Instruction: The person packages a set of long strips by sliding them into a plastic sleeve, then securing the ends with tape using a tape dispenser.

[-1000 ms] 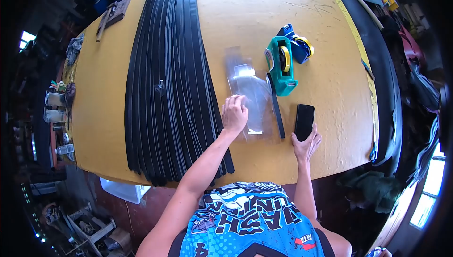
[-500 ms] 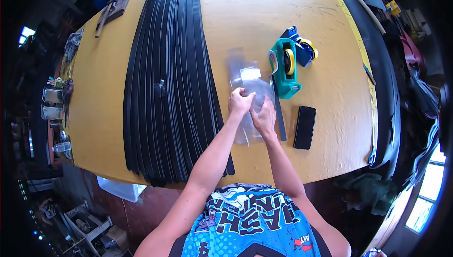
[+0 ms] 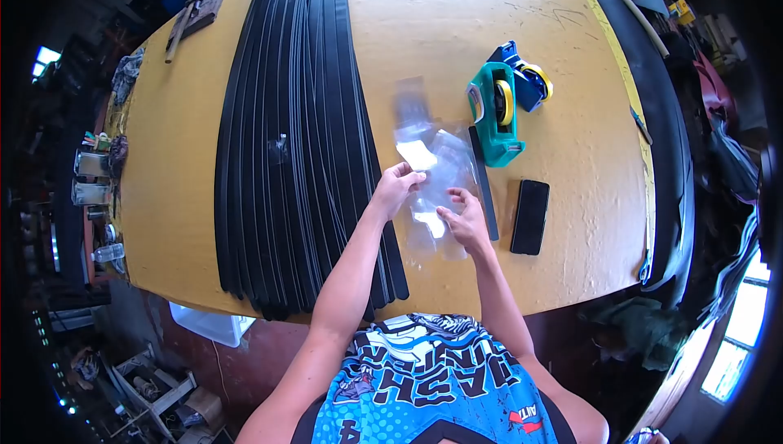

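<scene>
A thin, glossy clear plastic bag (image 3: 449, 159) lies between my two hands, over other clear plastic on the table. My left hand (image 3: 397, 189) pinches its left side between thumb and fingers, beside a bright glare patch. Lower and to the right, my right hand (image 3: 465, 220) has its thumb and fingers closed on the right part of the plastic. Where the bag's edges run is hard to make out. A narrow dark strip (image 3: 484, 191) lies just right of the plastic. Close by stands a green tape dispenser (image 3: 492, 138) with a yellow-rimmed roll.
Long black strips (image 3: 294, 77) cover the table (image 3: 563, 297) left of my hands, with a small clear piece (image 3: 278, 150) on top. A blue tape dispenser (image 3: 522, 89) sits behind the green one. A phone (image 3: 530, 217) lies to the right. A hammer (image 3: 181, 32) rests far left.
My hands have moved apart, the left one to the left and both slightly toward me. The plastic between them has shifted and spread, with new glare patches.
</scene>
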### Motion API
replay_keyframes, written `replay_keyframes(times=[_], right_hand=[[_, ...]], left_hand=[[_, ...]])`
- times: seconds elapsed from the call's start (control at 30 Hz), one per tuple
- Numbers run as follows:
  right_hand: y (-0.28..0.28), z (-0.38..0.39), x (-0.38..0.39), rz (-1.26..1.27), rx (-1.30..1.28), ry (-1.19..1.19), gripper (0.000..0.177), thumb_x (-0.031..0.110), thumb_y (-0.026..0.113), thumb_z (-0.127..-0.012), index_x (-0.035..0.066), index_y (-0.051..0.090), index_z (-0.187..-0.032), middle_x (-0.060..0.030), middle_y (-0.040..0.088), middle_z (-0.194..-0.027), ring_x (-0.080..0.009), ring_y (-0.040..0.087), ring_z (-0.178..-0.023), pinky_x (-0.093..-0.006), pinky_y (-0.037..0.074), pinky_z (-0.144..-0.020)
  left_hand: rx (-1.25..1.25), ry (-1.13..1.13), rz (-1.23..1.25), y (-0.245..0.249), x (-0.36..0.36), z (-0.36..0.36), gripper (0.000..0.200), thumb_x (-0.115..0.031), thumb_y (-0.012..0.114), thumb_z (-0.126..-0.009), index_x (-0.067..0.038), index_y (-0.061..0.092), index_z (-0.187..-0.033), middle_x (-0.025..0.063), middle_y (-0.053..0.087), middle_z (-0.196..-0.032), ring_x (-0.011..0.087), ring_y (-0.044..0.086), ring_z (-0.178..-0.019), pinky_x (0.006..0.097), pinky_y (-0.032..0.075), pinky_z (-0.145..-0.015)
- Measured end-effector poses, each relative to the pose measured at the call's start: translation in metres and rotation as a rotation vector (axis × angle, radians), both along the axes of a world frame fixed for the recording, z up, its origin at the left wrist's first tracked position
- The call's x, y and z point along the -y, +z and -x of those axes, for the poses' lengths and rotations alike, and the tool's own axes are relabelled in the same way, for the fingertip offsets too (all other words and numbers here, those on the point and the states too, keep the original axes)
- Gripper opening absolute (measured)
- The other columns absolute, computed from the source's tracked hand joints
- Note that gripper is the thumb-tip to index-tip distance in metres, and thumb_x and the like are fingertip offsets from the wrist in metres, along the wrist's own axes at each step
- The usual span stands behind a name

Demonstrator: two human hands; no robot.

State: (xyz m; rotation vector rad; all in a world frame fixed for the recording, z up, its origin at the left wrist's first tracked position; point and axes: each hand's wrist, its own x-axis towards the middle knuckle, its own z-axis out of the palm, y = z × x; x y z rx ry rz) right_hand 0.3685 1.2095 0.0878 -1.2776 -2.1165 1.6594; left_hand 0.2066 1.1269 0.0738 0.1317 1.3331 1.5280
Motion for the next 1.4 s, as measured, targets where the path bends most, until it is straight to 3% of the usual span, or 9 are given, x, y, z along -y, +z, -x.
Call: replay_keyframes(times=[0.17,0.4,0.53,0.67,0.8,1.07,1.17,1.27,1.4], right_hand=[[0.010,0.001,0.005,0.529,-0.163,0.002,0.041,0.003,0.067,-0.078,0.001,0.051,-0.116,-0.0079,0.054,-0.093,-0.0130,0.060,-0.071,-0.0242,0.049,-0.053],[0.012,0.004,0.009,0.445,-0.122,0.093,0.042,0.009,0.069,-0.079,0.001,0.051,-0.116,-0.0078,0.055,-0.093,-0.0126,0.059,-0.074,-0.0229,0.050,-0.057],[0.013,0.000,0.008,0.469,-0.168,0.053,0.049,0.023,0.069,-0.081,0.002,0.048,-0.119,-0.0109,0.058,-0.097,-0.0110,0.057,-0.082,-0.0228,0.050,-0.062],[0.020,-0.001,0.013,0.670,-0.219,-0.077,0.049,0.024,0.062,-0.087,0.000,0.042,-0.124,-0.0128,0.058,-0.098,-0.0125,0.059,-0.069,-0.0226,0.050,-0.059],[0.009,0.000,0.014,0.756,-0.203,-0.149,0.042,0.023,0.061,-0.087,0.000,0.047,-0.120,-0.0106,0.059,-0.098,-0.0115,0.059,-0.062,-0.0215,0.049,-0.057],[-0.006,0.016,0.018,0.570,-0.393,-0.170,0.029,0.009,0.062,-0.085,0.000,0.056,-0.111,-0.0051,0.062,-0.094,-0.0080,0.057,-0.072,-0.0207,0.046,-0.062],[-0.007,0.014,0.015,0.540,-0.371,-0.159,0.020,0.008,0.061,-0.086,0.001,0.060,-0.104,-0.0063,0.063,-0.098,-0.0110,0.059,-0.075,-0.0235,0.048,-0.065],[0.005,0.017,0.018,0.521,-0.341,-0.210,0.016,0.009,0.062,-0.085,0.002,0.062,-0.099,-0.0053,0.062,-0.095,-0.0104,0.059,-0.074,-0.0228,0.047,-0.064],[0.008,0.018,0.017,0.361,-0.307,-0.197,0.014,0.012,0.064,-0.085,0.004,0.064,-0.096,-0.0029,0.061,-0.091,-0.0087,0.056,-0.073,-0.0219,0.045,-0.062]], left_hand=[[0.425,0.046,-0.263,0.005,0.011,-0.008,0.028,-0.006,0.051,-0.084,0.006,0.054,-0.109,0.0129,0.061,-0.107,0.0186,0.059,-0.096,0.0339,0.046,-0.091],[0.451,0.107,-0.222,0.007,0.018,-0.004,0.033,-0.015,0.051,-0.089,-0.002,0.049,-0.120,0.0084,0.061,-0.106,0.0136,0.060,-0.094,0.0287,0.047,-0.089],[0.569,0.175,-0.426,-0.014,0.021,0.000,0.026,-0.016,0.054,-0.089,-0.005,0.052,-0.113,0.0027,0.059,-0.091,0.0118,0.056,-0.086,0.0240,0.045,-0.084],[0.642,0.147,-0.690,-0.022,0.018,-0.002,0.018,-0.011,0.048,-0.091,-0.003,0.053,-0.106,0.0064,0.058,-0.086,0.0192,0.057,-0.085,0.0301,0.046,-0.085],[0.757,0.283,-0.505,-0.009,0.023,-0.002,0.017,-0.009,0.044,-0.092,0.000,0.056,-0.100,0.0094,0.060,-0.090,0.0229,0.058,-0.091,0.0340,0.047,-0.087],[0.757,0.164,-0.601,-0.017,0.035,0.005,0.020,-0.016,0.043,-0.094,-0.001,0.053,-0.101,0.0071,0.059,-0.082,0.0198,0.060,-0.081,0.0331,0.049,-0.079],[0.295,0.102,-0.226,-0.002,0.041,0.008,0.033,-0.037,0.048,-0.093,-0.004,0.053,-0.093,0.0056,0.058,-0.075,0.0180,0.060,-0.070,0.0316,0.050,-0.070],[0.146,0.023,0.024,0.011,0.045,0.004,0.047,-0.053,0.055,-0.083,-0.006,0.054,-0.090,0.0068,0.060,-0.079,0.0170,0.061,-0.073,0.0297,0.050,-0.068],[0.081,0.001,-0.037,0.002,0.053,0.002,0.057,-0.062,0.055,-0.076,-0.006,0.055,-0.090,0.0090,0.062,-0.085,0.0158,0.061,-0.077,0.0282,0.050,-0.068]])
